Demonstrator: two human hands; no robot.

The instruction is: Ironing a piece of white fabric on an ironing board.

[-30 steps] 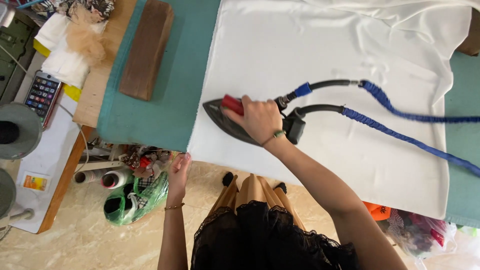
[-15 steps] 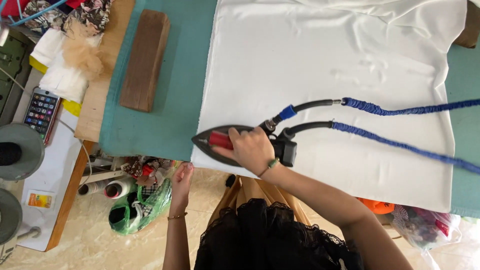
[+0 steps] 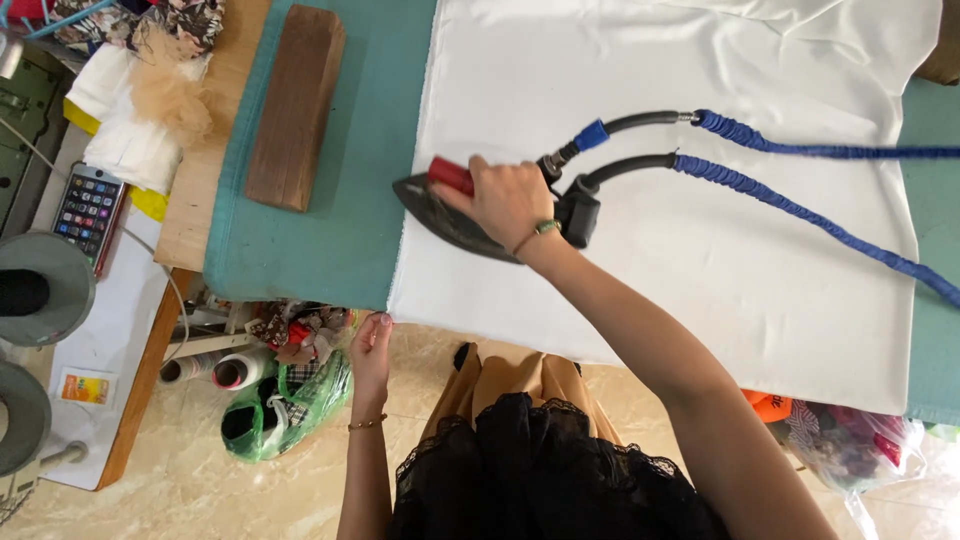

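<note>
At the left edge of the white cloth sheet (image 3: 700, 200) rests the dark flat-soled steam iron with red handle (image 3: 450, 205), its tip overhanging onto the teal-covered table (image 3: 370, 150). Right hand (image 3: 505, 200) has fingers clamped round the handle; two blue-sleeved hoses (image 3: 800, 190) trail rightward. Left hand (image 3: 372, 350) pinches the cloth's lower-left corner, fingers together (holding it taut, judging by position). Pressing of the edge appears underway; the following pass calls for steady tension. A brown wooden block (image 3: 295, 105) lies apart.

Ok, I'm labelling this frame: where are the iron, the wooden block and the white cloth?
iron (image 3: 425, 195), head view, dark nose.
wooden block (image 3: 296, 108), head view, top face.
white cloth (image 3: 560, 60), head view, bare upper area.
</note>
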